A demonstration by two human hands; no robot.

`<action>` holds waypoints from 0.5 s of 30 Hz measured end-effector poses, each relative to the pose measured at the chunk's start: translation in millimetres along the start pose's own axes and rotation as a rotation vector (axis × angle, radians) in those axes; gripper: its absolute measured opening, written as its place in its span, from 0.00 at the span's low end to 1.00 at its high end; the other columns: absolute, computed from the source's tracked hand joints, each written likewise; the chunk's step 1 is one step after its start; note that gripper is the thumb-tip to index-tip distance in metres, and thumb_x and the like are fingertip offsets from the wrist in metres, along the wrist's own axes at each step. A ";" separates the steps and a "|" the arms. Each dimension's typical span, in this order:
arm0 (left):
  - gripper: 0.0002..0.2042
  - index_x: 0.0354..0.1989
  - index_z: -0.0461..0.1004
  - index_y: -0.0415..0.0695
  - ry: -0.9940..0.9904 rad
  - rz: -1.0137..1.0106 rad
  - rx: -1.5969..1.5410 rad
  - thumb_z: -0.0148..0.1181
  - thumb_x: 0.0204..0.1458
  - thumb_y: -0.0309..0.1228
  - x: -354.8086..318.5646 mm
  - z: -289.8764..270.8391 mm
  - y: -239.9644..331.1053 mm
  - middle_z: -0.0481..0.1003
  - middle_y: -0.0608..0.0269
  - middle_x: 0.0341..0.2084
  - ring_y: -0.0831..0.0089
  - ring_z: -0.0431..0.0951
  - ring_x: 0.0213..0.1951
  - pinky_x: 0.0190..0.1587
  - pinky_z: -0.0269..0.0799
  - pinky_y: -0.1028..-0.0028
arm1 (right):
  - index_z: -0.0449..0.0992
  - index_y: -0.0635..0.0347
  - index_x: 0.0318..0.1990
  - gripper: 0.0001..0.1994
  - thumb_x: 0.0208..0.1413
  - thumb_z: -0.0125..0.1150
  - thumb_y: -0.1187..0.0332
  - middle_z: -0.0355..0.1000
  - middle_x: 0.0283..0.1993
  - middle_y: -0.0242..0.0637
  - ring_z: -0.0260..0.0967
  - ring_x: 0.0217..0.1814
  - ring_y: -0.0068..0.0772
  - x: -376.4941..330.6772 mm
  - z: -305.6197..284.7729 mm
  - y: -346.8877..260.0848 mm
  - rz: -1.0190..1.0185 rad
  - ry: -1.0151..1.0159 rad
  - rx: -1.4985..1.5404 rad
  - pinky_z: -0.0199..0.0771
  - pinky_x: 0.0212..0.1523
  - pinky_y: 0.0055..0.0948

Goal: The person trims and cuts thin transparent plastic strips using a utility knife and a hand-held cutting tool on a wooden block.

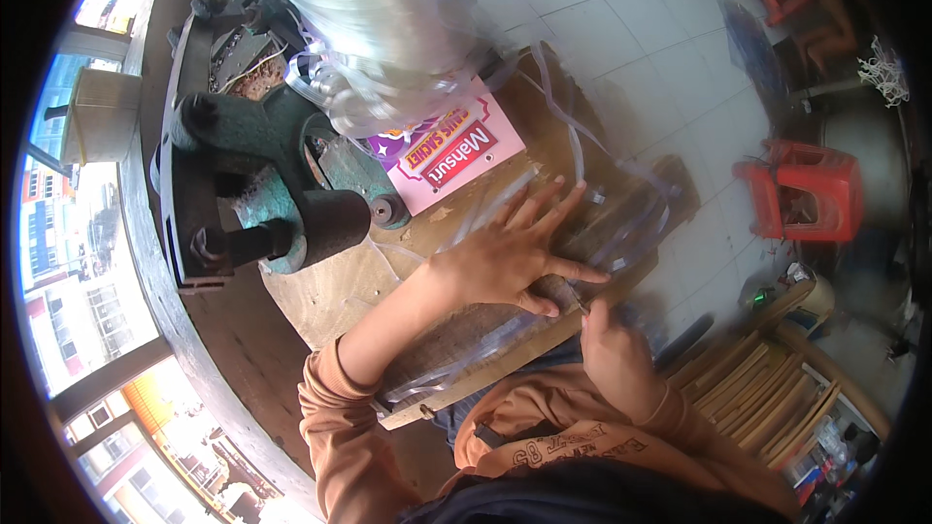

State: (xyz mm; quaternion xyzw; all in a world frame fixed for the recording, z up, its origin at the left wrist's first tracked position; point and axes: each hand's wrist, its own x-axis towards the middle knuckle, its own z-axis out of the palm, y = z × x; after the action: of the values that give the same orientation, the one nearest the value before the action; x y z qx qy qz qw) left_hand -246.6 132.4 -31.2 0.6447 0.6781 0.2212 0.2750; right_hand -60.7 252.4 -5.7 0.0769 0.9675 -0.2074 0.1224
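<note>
My left hand (500, 257) lies spread on the worn wooden tabletop (320, 306), its fingers stretched out over clear plastic strips. A loose strip (573, 131) trails across the board near its fingertips, and another strip (490, 344) runs along the near edge. Close beside the left thumb, my right hand (616, 354) is closed in a pinch at the table's front edge. A thin, dark sliver of something shows at its fingertips, too small to name. Beyond the left hand, a pink printed card (505, 126) lies partly under a large bundle of clear plastic strips (388, 19).
A heavy green cast-metal machine (335, 218) stands on the left of the table. Red plastic stools (806, 194) are on the tiled floor (631, 49) to the right. Wooden slats (757, 393) stand at the lower right. A window ledge (184, 320) borders the left.
</note>
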 end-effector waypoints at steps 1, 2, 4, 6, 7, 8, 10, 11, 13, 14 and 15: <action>0.29 0.57 0.63 0.80 -0.001 0.000 -0.009 0.60 0.42 0.54 0.2 0.3 0.2 0.33 0.42 0.67 0.41 0.35 0.67 0.66 0.33 0.47 | 0.61 0.65 0.34 0.05 0.55 0.49 0.73 0.68 0.22 0.46 0.71 0.18 0.45 -1.7 2.5 1.4 0.004 -0.009 -0.008 0.71 0.17 0.35; 0.29 0.57 0.64 0.79 -0.015 -0.007 -0.024 0.60 0.42 0.54 -0.3 -0.1 0.6 0.33 0.43 0.67 0.41 0.35 0.67 0.66 0.32 0.46 | 0.61 0.65 0.35 0.05 0.54 0.49 0.74 0.68 0.22 0.46 0.71 0.18 0.44 -2.8 3.5 1.8 0.008 -0.018 -0.017 0.71 0.17 0.35; 0.29 0.57 0.64 0.79 -0.042 -0.025 -0.055 0.60 0.42 0.55 -1.4 0.1 0.4 0.33 0.43 0.67 0.41 0.35 0.67 0.65 0.32 0.45 | 0.61 0.66 0.35 0.05 0.52 0.49 0.75 0.68 0.23 0.47 0.71 0.18 0.44 -2.9 3.4 1.6 -0.003 -0.023 0.002 0.71 0.17 0.35; 0.29 0.57 0.64 0.79 -0.055 -0.031 -0.069 0.60 0.42 0.54 -0.2 -0.4 1.5 0.32 0.43 0.67 0.41 0.35 0.67 0.65 0.31 0.45 | 0.61 0.67 0.36 0.06 0.51 0.48 0.76 0.68 0.24 0.47 0.71 0.18 0.45 -2.3 4.0 2.3 0.001 -0.034 0.018 0.72 0.17 0.35; 0.29 0.57 0.64 0.79 -0.062 -0.036 -0.079 0.60 0.42 0.54 0.2 -0.6 2.1 0.32 0.43 0.67 0.41 0.35 0.67 0.65 0.31 0.45 | 0.61 0.67 0.36 0.06 0.52 0.48 0.76 0.68 0.24 0.48 0.71 0.19 0.46 -2.8 3.7 2.0 0.012 -0.045 0.026 0.72 0.17 0.35; 0.29 0.57 0.64 0.79 -0.061 -0.035 -0.084 0.60 0.42 0.54 0.8 -0.2 2.0 0.32 0.44 0.67 0.41 0.34 0.67 0.65 0.31 0.45 | 0.61 0.67 0.36 0.06 0.52 0.48 0.76 0.69 0.25 0.49 0.71 0.19 0.46 -3.3 3.3 1.5 0.023 -0.057 0.033 0.72 0.17 0.36; 0.29 0.57 0.64 0.78 -0.057 -0.031 -0.088 0.61 0.42 0.54 1.6 0.1 2.7 0.32 0.44 0.67 0.41 0.34 0.67 0.65 0.30 0.45 | 0.60 0.67 0.36 0.06 0.52 0.48 0.76 0.69 0.26 0.50 0.71 0.19 0.48 -2.0 -1.6 -1.6 0.057 -0.107 0.092 0.72 0.18 0.37; 0.29 0.57 0.64 0.78 -0.070 -0.037 -0.092 0.60 0.42 0.54 1.5 -0.6 3.2 0.32 0.44 0.67 0.41 0.34 0.67 0.65 0.30 0.45 | 0.60 0.68 0.36 0.07 0.52 0.48 0.76 0.69 0.26 0.50 0.71 0.19 0.49 -1.3 -3.2 -2.5 0.074 -0.129 0.120 0.72 0.18 0.38; 0.28 0.57 0.64 0.78 -0.094 -0.050 -0.092 0.60 0.43 0.54 0.6 -3.9 3.4 0.32 0.44 0.67 0.41 0.34 0.67 0.65 0.30 0.44 | 0.59 0.67 0.36 0.06 0.54 0.47 0.75 0.69 0.26 0.51 0.71 0.20 0.51 0.4 -2.0 -2.3 0.070 -0.105 0.156 0.72 0.18 0.39; 0.28 0.57 0.64 0.78 -0.086 -0.042 -0.083 0.60 0.43 0.54 0.6 -4.4 3.0 0.32 0.44 0.67 0.41 0.34 0.67 0.65 0.30 0.45 | 0.59 0.67 0.36 0.06 0.54 0.47 0.74 0.70 0.26 0.51 0.71 0.20 0.52 1.8 -1.8 -2.4 0.065 -0.089 0.174 0.73 0.19 0.39; 0.28 0.57 0.64 0.78 -0.078 -0.034 -0.074 0.60 0.43 0.54 0.6 -3.8 2.4 0.32 0.43 0.67 0.41 0.34 0.67 0.65 0.30 0.45 | 0.59 0.67 0.36 0.06 0.55 0.47 0.73 0.69 0.25 0.51 0.71 0.21 0.52 2.7 -2.2 -2.6 0.069 -0.080 0.173 0.72 0.18 0.39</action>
State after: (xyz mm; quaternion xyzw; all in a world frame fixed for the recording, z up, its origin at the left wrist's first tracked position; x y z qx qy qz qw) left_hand -247.3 133.4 -26.9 0.6308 0.6688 0.2162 0.3288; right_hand -64.3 251.3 -3.5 0.1118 0.9370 -0.2890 0.1610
